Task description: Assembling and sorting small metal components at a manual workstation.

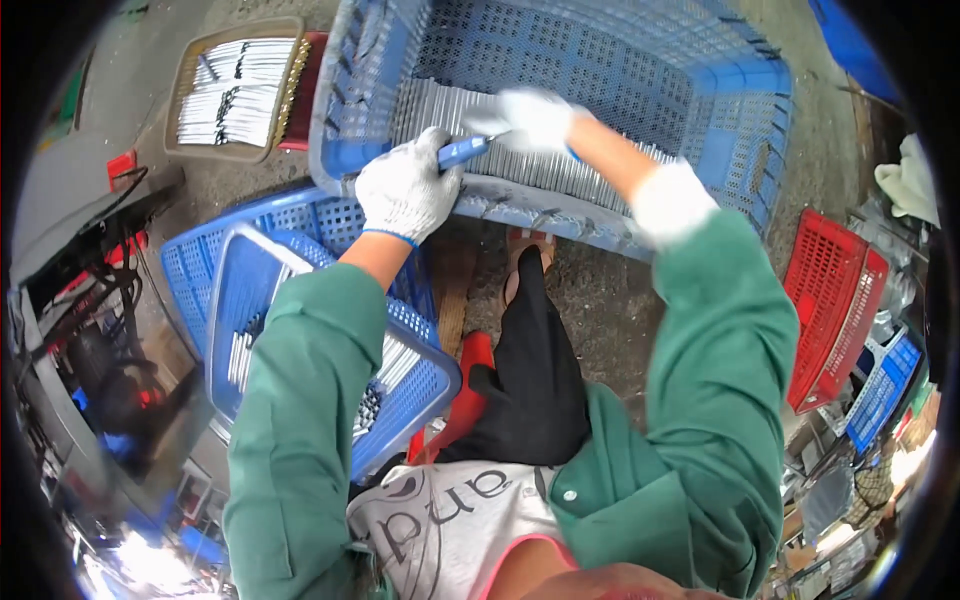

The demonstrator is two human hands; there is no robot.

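Gripping the blue tool (463, 152) — that's the left hand (408, 190), white knit glove, fingers closed round one end, upper centre of the frame. Tool sits over the near rim of the large blue basket (560, 50), angled up and right, other end pointing at the right hand (530, 120). Right hand is also gloved, but smeared by motion blur on my feed; can't tell if its fingers are open or closed, or whether they touch the tool.

Under both hands, I've got a long row of thin metal rods (425, 110) inside the basket, lined up side by side along its near wall. Far part of the basket shows bare mesh.

Upper left: tan tray (220, 153) on the floor, loaded with silver rods (245, 85) with dark marks mid-length. Lower left: smaller blue basket (217, 320), tilted in my view and partly behind the left sleeve (300, 380), more short metal pieces (400, 362) in it. Right edge: red basket (830, 300) — beside it a blue crate (885, 385), both well apart from the hands.
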